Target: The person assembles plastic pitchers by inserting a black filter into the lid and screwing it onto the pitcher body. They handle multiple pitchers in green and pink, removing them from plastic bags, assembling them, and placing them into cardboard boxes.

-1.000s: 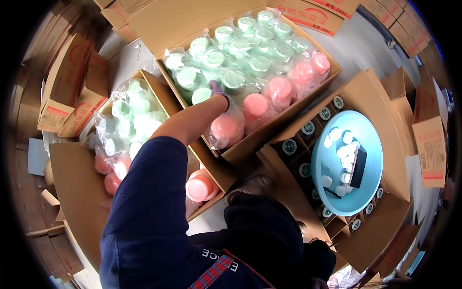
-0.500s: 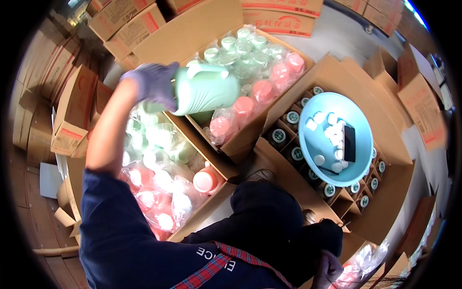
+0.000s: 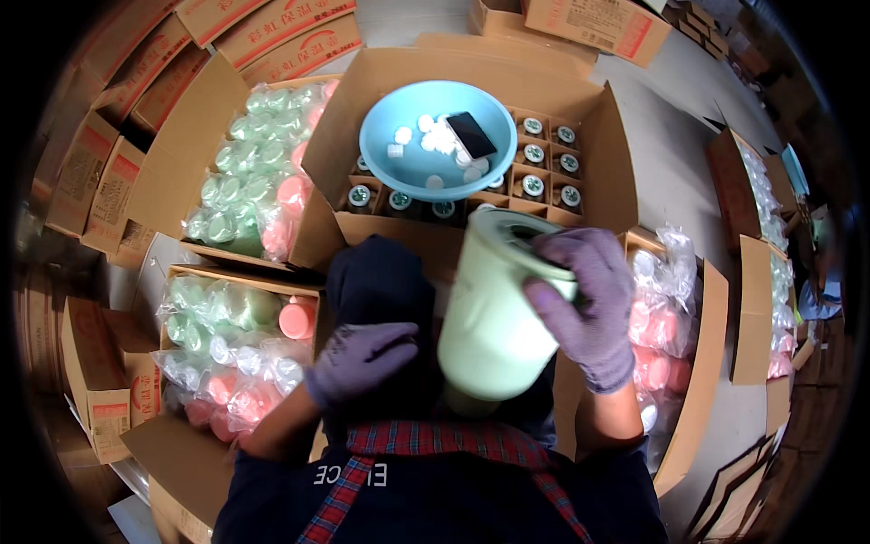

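In front of my lap, my right hand in a purple-grey glove grips a pale green jug at its handle side, near the top. The jug leans a little, and a dark opening shows at its upper end. My left hand, gloved likewise, holds nothing; its fingers stretch toward the jug, apart from it, above my dark-clothed leg. Left of that hand stands an open carton of plastic-wrapped green and pink jugs, with one pink lid at its right corner.
A blue basin with white caps and a black phone rests on a divided carton of dark bottles with white tops. More wrapped jugs fill cartons at far left and right. Stacked boxes stand behind.
The jug has gone from my left hand, above the left cartons, to my right hand before my lap. My left hand is now empty and lower. The view has turned to the right.
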A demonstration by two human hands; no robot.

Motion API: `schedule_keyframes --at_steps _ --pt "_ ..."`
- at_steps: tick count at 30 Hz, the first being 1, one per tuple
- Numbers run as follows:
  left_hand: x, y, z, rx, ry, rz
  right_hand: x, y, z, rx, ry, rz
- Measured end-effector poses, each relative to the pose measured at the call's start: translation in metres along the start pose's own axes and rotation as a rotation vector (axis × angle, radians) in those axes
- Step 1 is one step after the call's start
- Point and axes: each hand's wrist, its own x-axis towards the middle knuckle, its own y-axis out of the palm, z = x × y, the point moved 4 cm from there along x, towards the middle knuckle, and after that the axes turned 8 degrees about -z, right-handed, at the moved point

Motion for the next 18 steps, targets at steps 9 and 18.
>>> schedule_keyframes --at_steps 9,18 --pt "0.068 0.0 -0.007 -0.34 0.138 -0.186 -0.052 0.069 -0.009 0.16 0.044 0.192" --pt "0.095 -0.014 0.05 -0.649 0.027 -0.397 -0.06 0.075 -0.061 0.217 0.352 0.178"
